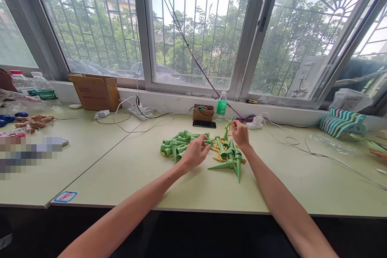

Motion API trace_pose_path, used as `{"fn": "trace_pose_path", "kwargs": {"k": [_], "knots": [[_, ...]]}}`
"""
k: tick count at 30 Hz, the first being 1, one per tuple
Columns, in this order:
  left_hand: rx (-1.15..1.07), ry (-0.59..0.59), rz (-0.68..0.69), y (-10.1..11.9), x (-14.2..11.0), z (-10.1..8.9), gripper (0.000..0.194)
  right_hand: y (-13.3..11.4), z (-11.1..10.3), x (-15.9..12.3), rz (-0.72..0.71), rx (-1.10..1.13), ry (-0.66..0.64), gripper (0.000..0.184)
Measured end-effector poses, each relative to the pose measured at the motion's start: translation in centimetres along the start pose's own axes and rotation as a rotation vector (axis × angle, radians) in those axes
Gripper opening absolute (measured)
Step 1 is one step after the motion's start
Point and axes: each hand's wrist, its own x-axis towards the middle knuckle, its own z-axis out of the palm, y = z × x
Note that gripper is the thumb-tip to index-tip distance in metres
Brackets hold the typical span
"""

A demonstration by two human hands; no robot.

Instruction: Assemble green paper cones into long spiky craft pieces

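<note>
On the pale green table lies a heap of green plastic tubes (pixel 169 144), with several green cone-shaped spikes (pixel 238 165) to their right. Small yellow pieces (pixel 217 158) are scattered among them. My left hand (pixel 193 154) reaches over the right part of the tube heap, fingers apart, and nothing shows in its grasp; part of the heap is hidden beneath it. My right hand (pixel 240 134) is closed at the far right of the pile, pinching a green plastic spike (pixel 226 132) that tilts upward. The hand partly covers that spike.
Behind the pile are a black phone (pixel 204 124), a small cardboard box (pixel 203 113) and a green-labelled bottle (pixel 221 107). White cables (pixel 145 129) and a power strip (pixel 140 113) lie at left. Teal hangers (pixel 343 123) stand at right. Another person's hand (pixel 377 155) shows at the right edge.
</note>
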Motion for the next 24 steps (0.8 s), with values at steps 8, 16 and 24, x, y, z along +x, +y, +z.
{"fn": "trace_pose_path", "kwargs": {"k": [8, 16, 24], "knots": [[-0.002, 0.003, 0.005, 0.1, 0.0, 0.0, 0.022, 0.0, 0.1, -0.1, 0.028, -0.065, 0.014, 0.051], [-0.002, 0.011, 0.011, 0.2, 0.0, 0.0, 0.021, -1.4, -0.2, -0.5, 0.007, -0.073, 0.102, 0.045], [0.027, -0.003, 0.04, 0.0, 0.1, 0.0, 0.017, -4.6, -0.3, -1.8, -0.13, -0.043, -0.124, 0.039]]}}
